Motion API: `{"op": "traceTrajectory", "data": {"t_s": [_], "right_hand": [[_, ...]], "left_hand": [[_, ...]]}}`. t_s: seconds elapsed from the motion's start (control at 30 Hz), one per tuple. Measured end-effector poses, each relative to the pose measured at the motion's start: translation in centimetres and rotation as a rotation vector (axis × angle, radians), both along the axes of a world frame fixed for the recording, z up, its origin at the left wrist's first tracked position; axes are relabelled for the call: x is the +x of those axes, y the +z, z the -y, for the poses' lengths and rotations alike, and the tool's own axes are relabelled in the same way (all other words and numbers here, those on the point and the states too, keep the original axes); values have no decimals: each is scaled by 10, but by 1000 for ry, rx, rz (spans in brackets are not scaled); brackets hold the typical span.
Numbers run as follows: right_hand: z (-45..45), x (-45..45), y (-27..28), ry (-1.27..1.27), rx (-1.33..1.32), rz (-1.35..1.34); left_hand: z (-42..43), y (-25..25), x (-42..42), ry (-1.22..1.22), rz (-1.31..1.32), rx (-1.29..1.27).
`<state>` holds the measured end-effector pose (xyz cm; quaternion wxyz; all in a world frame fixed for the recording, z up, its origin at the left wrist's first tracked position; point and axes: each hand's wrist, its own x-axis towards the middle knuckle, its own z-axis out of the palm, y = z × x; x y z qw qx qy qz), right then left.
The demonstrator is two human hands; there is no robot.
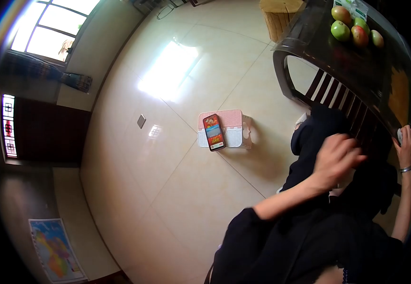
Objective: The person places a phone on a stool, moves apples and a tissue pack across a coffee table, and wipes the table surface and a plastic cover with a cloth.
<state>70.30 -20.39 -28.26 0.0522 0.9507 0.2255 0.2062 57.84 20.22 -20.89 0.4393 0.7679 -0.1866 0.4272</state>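
My left hand (338,159) hangs in the air over my dark-clothed lap, slightly blurred. Its fingers are loosely bent and a little apart, with no object visible in them. At the far right, my right hand (406,144) is closed on a small white object (399,136) at the edge of the dark table (309,40); a band circles that wrist. What the white object is cannot be made out. Several green and reddish fruits (359,35) lie on the table's far part, beside a white and green packet (357,8).
A phone (214,132) with a lit screen lies on a pink and white stool (234,118). Left of it, a small grey flat item (141,121) rests on the tiled floor. A wooden stump (279,21) stands near the table, and a slatted chair (286,78) is tucked under it.
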Motion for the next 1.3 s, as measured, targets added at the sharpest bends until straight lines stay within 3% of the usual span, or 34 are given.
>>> {"op": "traceTrajectory", "data": {"t_s": [0.07, 0.13, 0.17, 0.2, 0.27, 0.33, 0.43, 0.47, 0.53, 0.57, 0.63, 0.7, 0.73, 0.8, 0.9, 1.03, 1.1, 1.23, 1.3], "right_hand": [[1, -1, -2, -46, 46, -25], [2, -3, 1, -52, 36, -25], [1, -5, 1, -55, 27, -33], [0, -8, -1, -64, 25, -33], [-8, -15, -4, -147, -55, 86], [-20, -31, 5, -117, -139, 64], [-24, -66, 2, -9, -16, -218], [-17, -68, 21, -110, 209, -316], [11, -56, 48, -181, 321, -235], [25, -50, 61, -213, 380, -193], [40, -26, 58, -270, 101, -157], [6, -5, 45, -376, 268, -346], [-15, -9, 39, -66, 36, -66], [-29, -18, 49, -59, 131, -172], [-45, -29, 60, 22, 89, -128], [-9, 17, 48, -110, 208, -244], [0, 43, 29, -126, 355, -144], [-42, 8, 57, -112, 301, -267], [-79, -28, 74, -105, 336, -292]], "left_hand": [[41, 19, 30, -180, 12, -16], [91, 8, 73, -231, -54, 247], [125, -12, 95, -162, -41, 258], [136, -21, 111, -237, -116, 403], [160, -47, 142, -455, -333, 430], [174, -62, 159, -400, -357, 541], [165, -61, 146, -309, -226, 669], [170, -64, 143, -250, -212, 744], [162, -50, 132, -343, -227, 703], [163, -48, 129, -267, -198, 806], [169, -55, 128, -233, -168, 784], [176, -57, 129, -140, -178, 829], [176, -57, 129, -131, -182, 830], [172, -51, 127, -74, -153, 823], [168, -47, 125, -164, -151, 860], [164, -40, 124, -191, -155, 815], [170, -46, 124, -159, -152, 816], [174, -47, 127, -186, -192, 819], [159, -23, 123, -202, -257, 974]]}}
